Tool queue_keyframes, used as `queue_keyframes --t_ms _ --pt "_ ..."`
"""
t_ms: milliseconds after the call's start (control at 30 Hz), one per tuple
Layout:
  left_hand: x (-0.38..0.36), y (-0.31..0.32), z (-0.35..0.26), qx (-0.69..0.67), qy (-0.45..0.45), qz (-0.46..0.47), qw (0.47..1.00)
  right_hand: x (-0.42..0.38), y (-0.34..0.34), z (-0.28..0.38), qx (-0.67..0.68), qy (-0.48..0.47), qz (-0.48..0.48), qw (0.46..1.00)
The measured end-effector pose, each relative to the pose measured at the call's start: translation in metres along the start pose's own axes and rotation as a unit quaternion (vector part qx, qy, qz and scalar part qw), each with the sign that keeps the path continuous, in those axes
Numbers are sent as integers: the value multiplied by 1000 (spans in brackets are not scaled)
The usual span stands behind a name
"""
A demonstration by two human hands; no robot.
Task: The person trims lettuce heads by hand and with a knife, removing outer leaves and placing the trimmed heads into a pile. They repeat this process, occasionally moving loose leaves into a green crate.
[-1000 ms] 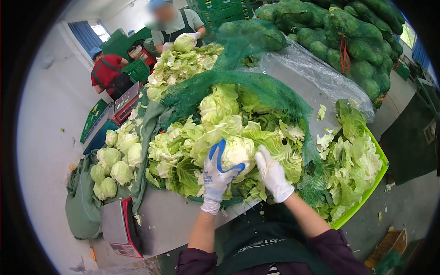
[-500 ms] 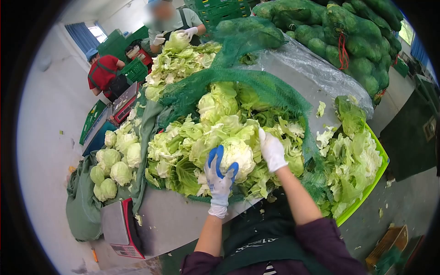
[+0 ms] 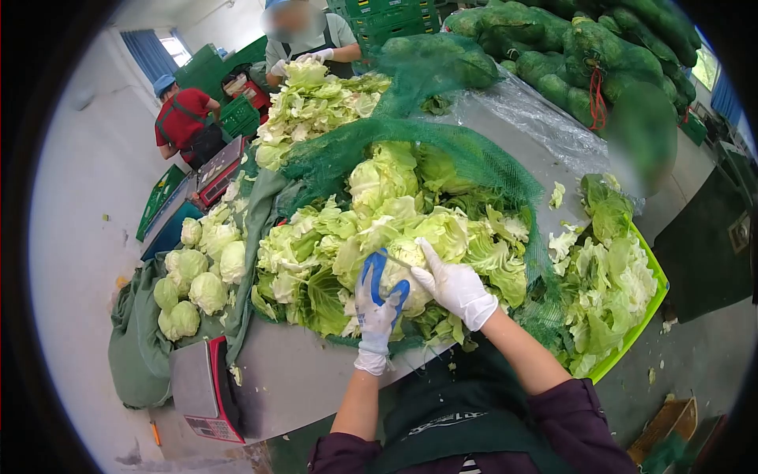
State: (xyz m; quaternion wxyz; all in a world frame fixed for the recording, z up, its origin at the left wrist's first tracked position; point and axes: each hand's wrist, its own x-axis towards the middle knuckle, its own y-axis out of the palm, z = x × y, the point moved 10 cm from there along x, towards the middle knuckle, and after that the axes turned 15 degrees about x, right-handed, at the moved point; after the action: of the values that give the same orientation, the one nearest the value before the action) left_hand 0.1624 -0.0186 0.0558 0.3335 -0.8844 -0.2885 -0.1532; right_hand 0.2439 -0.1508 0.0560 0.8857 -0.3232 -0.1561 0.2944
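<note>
A pale head of lettuce (image 3: 404, 294) sits in front of me among loose leaves. My left hand (image 3: 377, 304), in a white glove with blue fingers, is curled around its left side. On its upper right is my right hand (image 3: 454, 286), in a white glove, closed on a small knife (image 3: 395, 259). Only the knife's thin blade shows, lying across the head toward the left fingertips; its handle is hidden in the hand. Around and behind lies a pile of lettuce leaves (image 3: 316, 245) and heads inside an open green mesh sack (image 3: 497, 170).
Trimmed lettuce heads (image 3: 209, 292) lie on green cloth at left, beside a red-edged scale (image 3: 207, 391). A lime-green crate (image 3: 657, 292) of leaves stands at right. Full mesh sacks (image 3: 545, 67) are stacked behind. Across the table a co-worker (image 3: 335, 47) handles lettuce; another person (image 3: 188, 122) stands far left.
My right hand has come down and inward over the lettuce head, and the knife blade now shows. My left hand stays around the head. The co-worker's hands have shifted.
</note>
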Motion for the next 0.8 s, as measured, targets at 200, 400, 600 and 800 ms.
queue_keyframes --t_ms 200,400,600,800 --pt "5 -1 -5 42 -11 -3 999 18 0 -6 -6 26 -44 999" --pt "-14 -4 -4 10 8 -8 1000 55 -13 -82 42 98 -64 992" --pt "-23 -14 23 -85 -33 40 995 5 -16 -21 117 -44 -144 982" --pt "-19 -3 5 -17 -9 0 1000 -12 12 -21 20 2 -50 999"
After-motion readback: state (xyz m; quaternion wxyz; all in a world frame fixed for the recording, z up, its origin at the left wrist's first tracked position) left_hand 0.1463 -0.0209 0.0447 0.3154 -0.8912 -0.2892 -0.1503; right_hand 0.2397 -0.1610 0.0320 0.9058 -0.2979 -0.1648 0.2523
